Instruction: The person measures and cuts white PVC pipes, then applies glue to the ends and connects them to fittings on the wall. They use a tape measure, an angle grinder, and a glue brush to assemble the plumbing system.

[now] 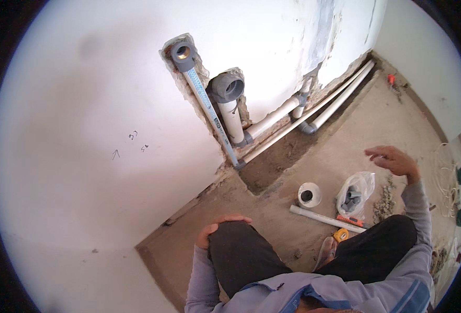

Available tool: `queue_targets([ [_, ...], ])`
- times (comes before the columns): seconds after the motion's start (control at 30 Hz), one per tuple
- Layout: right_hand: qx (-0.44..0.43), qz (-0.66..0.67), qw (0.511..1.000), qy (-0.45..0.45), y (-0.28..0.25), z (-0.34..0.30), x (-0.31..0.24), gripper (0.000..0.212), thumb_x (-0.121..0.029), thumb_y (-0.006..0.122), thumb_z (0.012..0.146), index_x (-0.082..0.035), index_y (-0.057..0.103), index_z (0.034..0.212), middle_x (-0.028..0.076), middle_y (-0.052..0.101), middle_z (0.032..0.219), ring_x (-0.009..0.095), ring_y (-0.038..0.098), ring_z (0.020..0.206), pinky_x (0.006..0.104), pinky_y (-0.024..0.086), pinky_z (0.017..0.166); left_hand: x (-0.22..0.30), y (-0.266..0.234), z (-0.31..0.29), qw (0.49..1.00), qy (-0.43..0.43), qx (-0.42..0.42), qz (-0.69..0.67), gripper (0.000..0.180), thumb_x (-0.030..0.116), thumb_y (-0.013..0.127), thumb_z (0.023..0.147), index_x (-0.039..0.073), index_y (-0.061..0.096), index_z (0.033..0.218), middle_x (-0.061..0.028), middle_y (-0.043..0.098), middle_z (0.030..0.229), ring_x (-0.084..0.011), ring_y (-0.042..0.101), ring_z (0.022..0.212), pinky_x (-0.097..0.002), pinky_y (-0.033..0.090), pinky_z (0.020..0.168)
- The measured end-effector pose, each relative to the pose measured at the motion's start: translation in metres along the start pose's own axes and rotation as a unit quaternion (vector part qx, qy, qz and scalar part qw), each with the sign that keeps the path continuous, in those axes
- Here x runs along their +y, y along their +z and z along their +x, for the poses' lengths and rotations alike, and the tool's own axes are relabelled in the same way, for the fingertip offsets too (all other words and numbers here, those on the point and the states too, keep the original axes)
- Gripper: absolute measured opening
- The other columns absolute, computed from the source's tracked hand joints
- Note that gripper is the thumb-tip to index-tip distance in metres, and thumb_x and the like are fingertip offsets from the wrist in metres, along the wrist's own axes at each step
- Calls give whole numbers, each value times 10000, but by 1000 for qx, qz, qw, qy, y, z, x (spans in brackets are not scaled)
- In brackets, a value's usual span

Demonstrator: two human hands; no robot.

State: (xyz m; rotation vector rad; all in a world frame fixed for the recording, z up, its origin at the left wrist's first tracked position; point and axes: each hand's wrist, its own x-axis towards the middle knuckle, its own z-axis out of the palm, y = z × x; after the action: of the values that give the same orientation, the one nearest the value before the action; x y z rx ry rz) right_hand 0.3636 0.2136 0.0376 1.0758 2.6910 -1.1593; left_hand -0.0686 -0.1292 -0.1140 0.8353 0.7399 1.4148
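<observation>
My left hand [221, 225] lies on my left knee, its fingers stretched out over the dark trousers and holding nothing. To the right, my right hand [392, 159] is held out over the floor, fingers extended and nothing in them. Nearest below it is a clear plastic bag [365, 182] with several grey pipe fittings [351, 198] inside. Beside the bag stands a round white container [314, 192] with a dark round opening. A loose white pipe [319, 217] lies in front, with an orange tool [349, 221], perhaps a cutter, and a yellow tape measure [340, 235] by my foot.
A narrow pipe [207, 109] with a brass-threaded elbow [182, 52] and a wider grey elbow [227, 87] stand in wall recesses. Long white pipes [340, 107] run along the floor trench [269, 164]. Rubble [384, 203] lies right of the bag; a red object [391, 79] sits farther back.
</observation>
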Motion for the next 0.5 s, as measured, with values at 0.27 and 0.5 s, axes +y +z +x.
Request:
queue_targets([
  [0.27,80,109,946,-296,47,-124,9,495,-390,707,805,-15,680,1129,196,662,1154,351,602,1085,490,414,982,16,31,-37,977,0,206,47,796,494,528,710,-26,481,1312,-257,491,1335,-340,495,1226,-435,372,1056],
  [0.5,123,236,890,-370,83,-102,52,347,-327,721,727,-83,760,971,166,685,1102,369,582,1082,580,376,1003,55,91,-16,872,-95,343,337,742,328,700,674,19,489,1315,-177,538,1293,-267,519,1198,-378,396,1021],
])
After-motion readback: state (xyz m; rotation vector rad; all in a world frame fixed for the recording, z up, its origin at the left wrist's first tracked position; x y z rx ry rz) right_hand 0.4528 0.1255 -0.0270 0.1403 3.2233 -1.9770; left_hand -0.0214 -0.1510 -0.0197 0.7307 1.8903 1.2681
